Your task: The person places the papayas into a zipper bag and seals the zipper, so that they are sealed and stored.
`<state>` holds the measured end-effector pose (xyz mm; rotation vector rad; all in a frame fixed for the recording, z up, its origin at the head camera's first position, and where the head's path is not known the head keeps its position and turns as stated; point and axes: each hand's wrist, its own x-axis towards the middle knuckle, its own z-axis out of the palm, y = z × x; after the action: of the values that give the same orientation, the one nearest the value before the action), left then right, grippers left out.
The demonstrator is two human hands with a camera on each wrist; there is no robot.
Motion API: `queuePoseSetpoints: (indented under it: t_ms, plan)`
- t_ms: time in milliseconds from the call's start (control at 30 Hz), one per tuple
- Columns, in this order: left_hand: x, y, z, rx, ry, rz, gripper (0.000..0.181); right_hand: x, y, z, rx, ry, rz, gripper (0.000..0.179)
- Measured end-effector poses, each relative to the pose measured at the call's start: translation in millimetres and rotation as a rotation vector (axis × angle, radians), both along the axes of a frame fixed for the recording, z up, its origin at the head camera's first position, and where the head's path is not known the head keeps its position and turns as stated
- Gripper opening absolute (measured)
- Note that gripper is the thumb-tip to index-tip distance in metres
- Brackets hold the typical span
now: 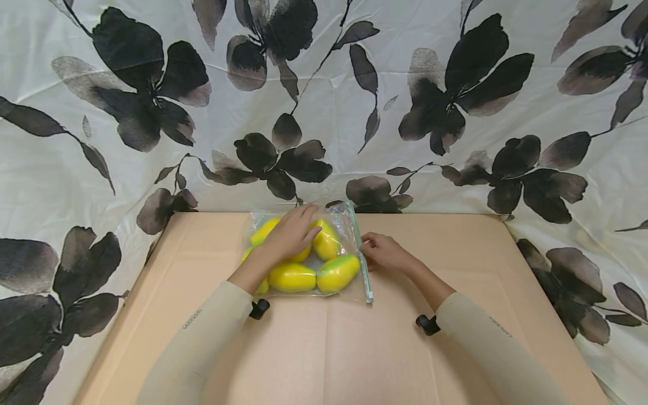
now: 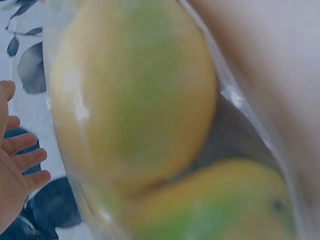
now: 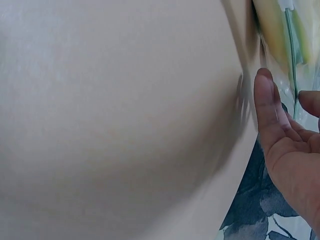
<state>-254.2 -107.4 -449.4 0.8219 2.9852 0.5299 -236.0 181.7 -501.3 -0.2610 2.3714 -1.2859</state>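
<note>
A clear zip bag lies on the cardboard, holding several yellow-green mangoes. Its green zip strip runs down the right side. My left hand rests over the bag with extended fingers and covers part of the fruit. In the left wrist view, its fingers are spread beside the bag, and two mangoes fill the middle. At the zip edge, my right hand has curled fingers. The right wrist view shows the zip strip passing between thumb and finger, pinched near its end.
A large cardboard sheet forms the work surface, with faint creases. Behind and around it spreads white cloth with dark flower prints. Small black wrist devices sit at both sleeve cuffs.
</note>
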Motion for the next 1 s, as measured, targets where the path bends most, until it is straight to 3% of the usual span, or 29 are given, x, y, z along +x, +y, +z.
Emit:
queuePoseSetpoints:
  t_ms: [200,333,600,833,1000]
  plan:
    - [10.5,-31.7,-0.7,0.061,0.030,0.069,0.060,0.6,-0.1,-1.6,-0.011,0.024,-0.004,0.033]
    - [17.6,-54.3,-4.6,0.102,0.008,0.124,0.060,2.8,1.1,-1.6,-0.003,0.039,0.009,0.032]
    - [26.2,-90.6,-24.3,0.174,-0.037,0.258,0.062,4.6,7.7,-4.9,0.027,0.070,-0.004,0.030]
    - [33.3,-104.2,-42.4,0.336,-0.193,0.392,0.076,8.8,22.3,-7.9,0.056,0.108,-0.058,0.030]
    - [42.4,-98.9,-54.7,0.463,-0.291,0.384,0.074,11.8,35.3,-8.9,0.079,0.144,-0.089,0.031]
